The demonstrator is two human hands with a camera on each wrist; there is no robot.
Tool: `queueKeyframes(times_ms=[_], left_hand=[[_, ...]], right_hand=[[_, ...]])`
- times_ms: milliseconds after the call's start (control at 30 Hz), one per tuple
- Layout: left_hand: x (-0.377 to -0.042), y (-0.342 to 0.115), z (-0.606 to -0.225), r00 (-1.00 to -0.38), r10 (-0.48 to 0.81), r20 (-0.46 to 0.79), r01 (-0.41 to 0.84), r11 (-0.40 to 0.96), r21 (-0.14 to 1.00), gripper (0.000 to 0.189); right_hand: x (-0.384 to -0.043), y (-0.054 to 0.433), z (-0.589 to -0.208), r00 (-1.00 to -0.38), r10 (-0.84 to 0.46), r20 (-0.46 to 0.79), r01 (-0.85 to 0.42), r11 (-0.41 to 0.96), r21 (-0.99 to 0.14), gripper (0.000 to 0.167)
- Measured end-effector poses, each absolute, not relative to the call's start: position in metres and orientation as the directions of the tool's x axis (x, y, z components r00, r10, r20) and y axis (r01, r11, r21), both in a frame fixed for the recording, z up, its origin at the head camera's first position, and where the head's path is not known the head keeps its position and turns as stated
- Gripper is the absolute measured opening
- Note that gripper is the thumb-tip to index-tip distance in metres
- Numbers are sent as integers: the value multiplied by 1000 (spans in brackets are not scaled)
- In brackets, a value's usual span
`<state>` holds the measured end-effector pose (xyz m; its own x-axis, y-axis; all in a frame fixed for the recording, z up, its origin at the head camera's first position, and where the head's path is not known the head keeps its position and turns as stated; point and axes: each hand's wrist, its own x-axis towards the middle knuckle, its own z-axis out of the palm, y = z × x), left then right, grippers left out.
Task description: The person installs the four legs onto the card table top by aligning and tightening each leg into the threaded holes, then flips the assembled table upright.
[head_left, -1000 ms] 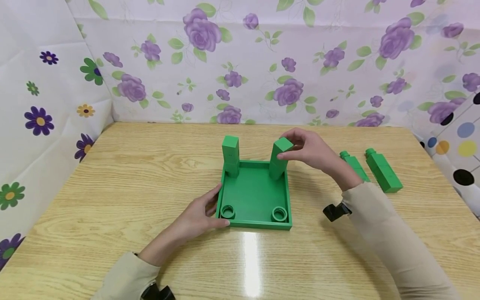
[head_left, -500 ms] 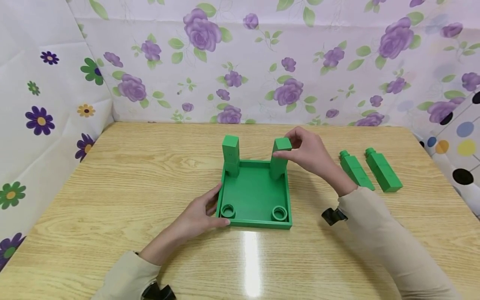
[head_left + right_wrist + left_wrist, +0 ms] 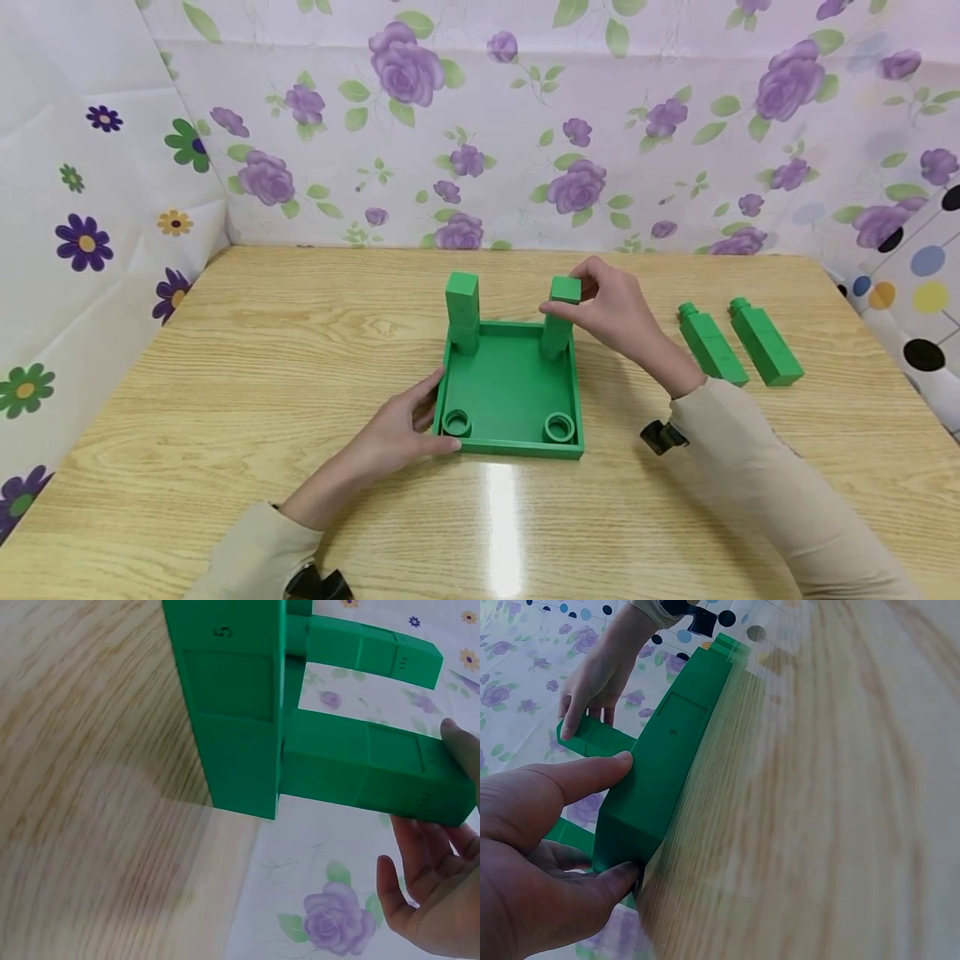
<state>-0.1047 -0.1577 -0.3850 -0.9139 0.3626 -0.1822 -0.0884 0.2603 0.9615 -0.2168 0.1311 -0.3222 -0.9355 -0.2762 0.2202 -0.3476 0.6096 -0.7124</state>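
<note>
A shallow green square tray (image 3: pixel 510 387) lies on the table. My left hand (image 3: pixel 390 432) grips its front left corner, thumb at the front edge and fingers along the left side. At the back right corner stands a green square post (image 3: pixel 555 337), which my right hand (image 3: pixel 611 304) pinches near the top between thumb and fingers. In the right wrist view this post (image 3: pixel 360 761) meets the tray wall (image 3: pixel 232 712). A second green post (image 3: pixel 463 312) stands upright at the back left corner. Round threaded sockets (image 3: pixel 558 428) show in both front corners.
Two loose green posts (image 3: pixel 712 346) (image 3: pixel 767 342) with threaded ends lie on the wooden table (image 3: pixel 262 358) to the right, beyond my right forearm. Flowered cloth (image 3: pixel 487 125) hangs behind the table and at its sides.
The back right post has turned about its upright axis, its top now square to the tray. My right hand turned slightly with it; the left hand has stayed at the tray corner.
</note>
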Motion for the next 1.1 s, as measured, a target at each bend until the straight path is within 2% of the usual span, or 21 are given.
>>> queueKeyframes(times_ms=[133, 267, 467, 700, 800, 1100], left_hand=[[-104, -158, -385, -912, 367, -181, -95, 240, 966, 97], [-104, -157, -385, -912, 370, -176, -89, 240, 967, 97], [-105, -157, -386, -916, 361, -177, -84, 259, 962, 97], [-104, -158, -386, -917, 356, -182, -87, 267, 960, 96], [-104, -158, -386, -916, 357, -182, -89, 261, 961, 96], [-104, -157, -386, -920, 351, -177, -80, 272, 959, 96]], right_hand=[[-218, 133, -327, -923, -310, 230, -377, 601, -705, 50], [-222, 143, -329, -887, -415, 202, -402, 481, -779, 62], [-233, 163, -323, -805, -590, 66, -261, 252, -932, 63], [-243, 168, -323, -723, -690, 44, -187, 133, -973, 60], [-244, 167, -323, -729, -683, 38, -197, 156, -968, 59], [-239, 158, -319, -836, -548, 12, -224, 321, -920, 52]])
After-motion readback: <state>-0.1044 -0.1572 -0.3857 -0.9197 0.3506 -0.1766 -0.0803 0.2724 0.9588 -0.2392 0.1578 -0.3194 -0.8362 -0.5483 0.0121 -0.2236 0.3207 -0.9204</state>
